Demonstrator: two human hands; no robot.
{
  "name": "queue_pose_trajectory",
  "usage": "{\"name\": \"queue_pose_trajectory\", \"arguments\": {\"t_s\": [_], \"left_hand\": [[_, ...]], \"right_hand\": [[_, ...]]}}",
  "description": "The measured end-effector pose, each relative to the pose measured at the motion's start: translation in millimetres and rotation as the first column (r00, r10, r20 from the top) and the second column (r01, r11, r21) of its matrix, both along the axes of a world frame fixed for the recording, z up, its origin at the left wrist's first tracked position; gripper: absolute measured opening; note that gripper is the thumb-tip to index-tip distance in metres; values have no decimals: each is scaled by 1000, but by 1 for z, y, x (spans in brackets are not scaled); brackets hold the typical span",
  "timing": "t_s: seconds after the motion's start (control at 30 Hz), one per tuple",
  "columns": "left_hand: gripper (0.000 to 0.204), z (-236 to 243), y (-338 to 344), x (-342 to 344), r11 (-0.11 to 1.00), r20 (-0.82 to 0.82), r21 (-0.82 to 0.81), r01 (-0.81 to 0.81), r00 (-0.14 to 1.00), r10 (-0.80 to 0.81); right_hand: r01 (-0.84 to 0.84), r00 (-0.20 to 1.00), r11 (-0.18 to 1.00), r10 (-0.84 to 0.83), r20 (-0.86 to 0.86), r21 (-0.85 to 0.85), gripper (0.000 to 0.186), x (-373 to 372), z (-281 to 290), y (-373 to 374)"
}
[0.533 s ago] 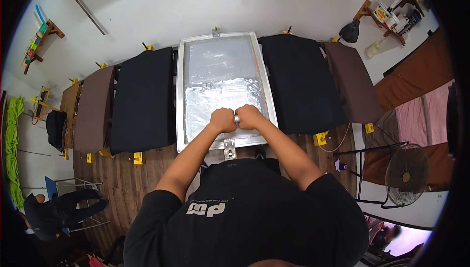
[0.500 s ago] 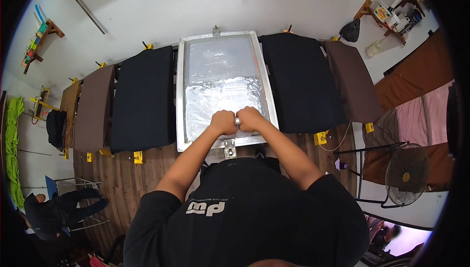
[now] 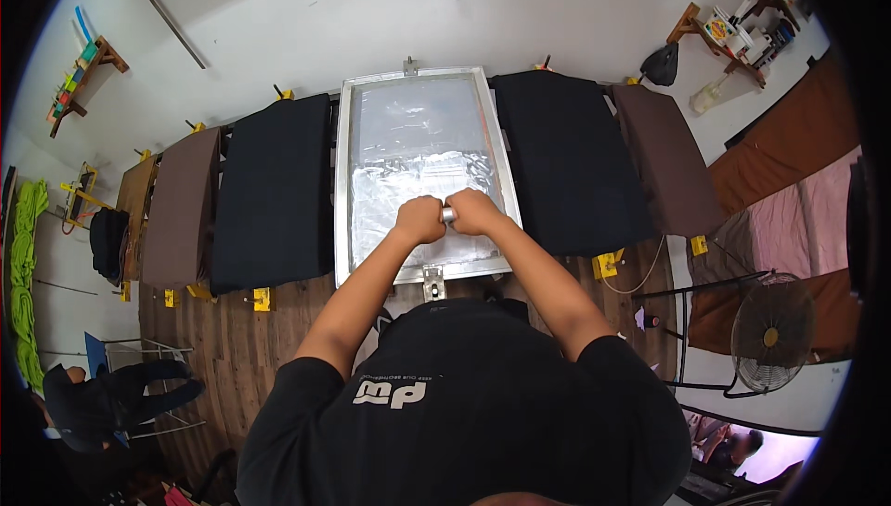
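In front of me lies a silver-framed printing screen (image 3: 340,181), its near end held by a metal clamp (image 3: 433,282). The upper mesh looks greyish, while the lower part is covered with glossy, wrinkled clear film or a wet-looking layer. My left hand (image 3: 420,219) and my right hand (image 3: 471,213) are fists side by side over the near half of the screen. Both are wrapped round a squeegee, whose silver metal handle (image 3: 449,214) shows in the gap between them. My hands hide its lower part, so I cannot tell where its blade touches.
Black fabric-covered boards (image 3: 271,195) flank the screen, with brown ones (image 3: 664,158) beyond. Yellow brackets (image 3: 263,299) line the near edge. A standing fan (image 3: 770,334) is at right. A person in dark clothes (image 3: 102,404) bends at lower left. Wall shelves (image 3: 729,46) hold tubs and tools.
Both fists have slid slightly away from me up the screen, with the squeegee handle still between them. The screen and boards stay in place.
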State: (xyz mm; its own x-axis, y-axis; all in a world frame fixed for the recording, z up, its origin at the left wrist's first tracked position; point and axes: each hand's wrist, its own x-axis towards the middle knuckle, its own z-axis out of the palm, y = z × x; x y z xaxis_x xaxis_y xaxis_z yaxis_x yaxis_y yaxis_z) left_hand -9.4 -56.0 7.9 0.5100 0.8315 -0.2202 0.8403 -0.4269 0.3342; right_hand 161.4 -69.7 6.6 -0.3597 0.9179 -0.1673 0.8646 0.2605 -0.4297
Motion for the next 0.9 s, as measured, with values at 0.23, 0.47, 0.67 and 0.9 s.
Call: {"name": "queue_pose_trajectory", "arguments": {"t_s": [0.23, 0.47, 0.67, 0.9], "left_hand": [[28, -28, -61, -8, 991, 95, 127, 35, 994, -47], [23, 5, -43, -6, 986, -79, -103, 128, 988, -136], [24, 12, 16, 3, 1000, -116, -11, -22, 993, 21], [28, -4, 4, 3, 998, -137, -51, -31, 990, 23]], "right_hand": [[-8, 998, 991, 15, -58, 131, 22, -7, -28, -67], [-139, 990, 981, 138, -19, -132, 22, 6, -19, -43], [-51, 999, 998, 51, -19, 27, 19, -2, -12, 12], [13, 998, 999, -9, 70, -50, 22, -7, -12, 3]]}}
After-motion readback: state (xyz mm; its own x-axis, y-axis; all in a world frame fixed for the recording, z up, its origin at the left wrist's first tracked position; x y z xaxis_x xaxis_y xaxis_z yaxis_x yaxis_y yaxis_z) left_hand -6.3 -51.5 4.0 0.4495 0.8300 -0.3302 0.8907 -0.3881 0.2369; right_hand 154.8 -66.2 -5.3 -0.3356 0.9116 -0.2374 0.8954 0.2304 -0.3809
